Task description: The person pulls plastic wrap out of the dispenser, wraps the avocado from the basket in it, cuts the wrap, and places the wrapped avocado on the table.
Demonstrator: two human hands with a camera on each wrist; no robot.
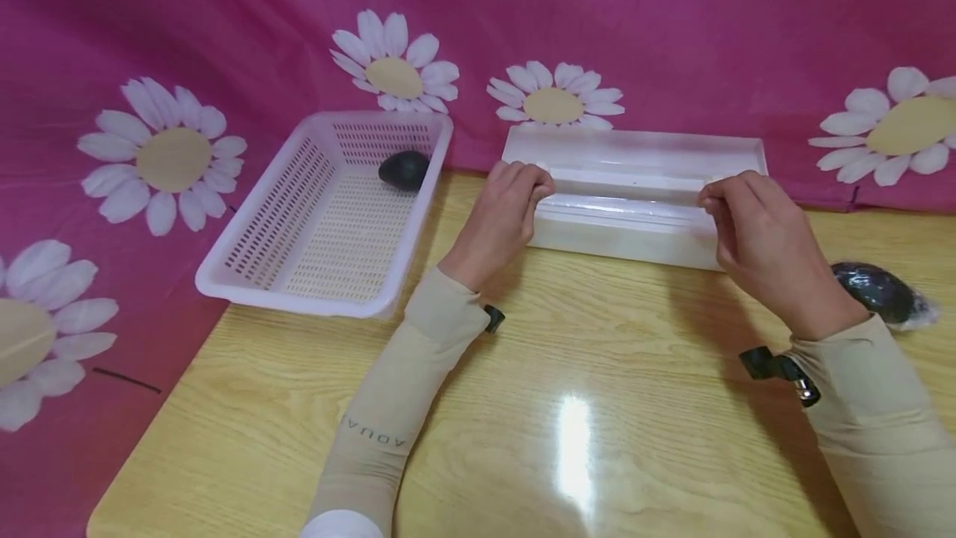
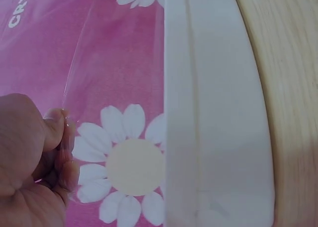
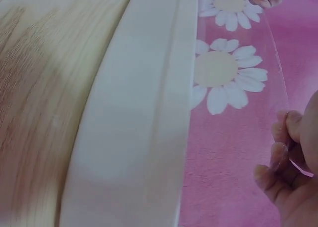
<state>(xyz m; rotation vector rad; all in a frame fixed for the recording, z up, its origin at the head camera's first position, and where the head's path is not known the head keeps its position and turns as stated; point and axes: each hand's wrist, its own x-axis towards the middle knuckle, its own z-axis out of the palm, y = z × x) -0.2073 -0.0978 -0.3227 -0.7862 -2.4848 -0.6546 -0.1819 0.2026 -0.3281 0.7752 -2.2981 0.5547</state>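
A long white cling film box [image 1: 620,245] lies at the back of the table, its lid raised and the shiny film roll [image 1: 612,207] inside. My left hand [image 1: 508,206] pinches one end of the film's free edge between thumb and fingers. At the other end, my right hand [image 1: 765,239] pinches that same edge. Clear cling film [image 2: 117,73] stretches flat between the hands and the box in both wrist views. A dark, avocado-shaped fruit [image 1: 875,291] wrapped in clear film lies beside my right wrist.
A white plastic basket [image 1: 257,295] stands at the left, with one dark, avocado-shaped fruit [image 1: 404,170] at its far right side. The wooden table [image 1: 523,430] ends at the left. A pink cloth with daisies [image 1: 463,15] hangs behind.
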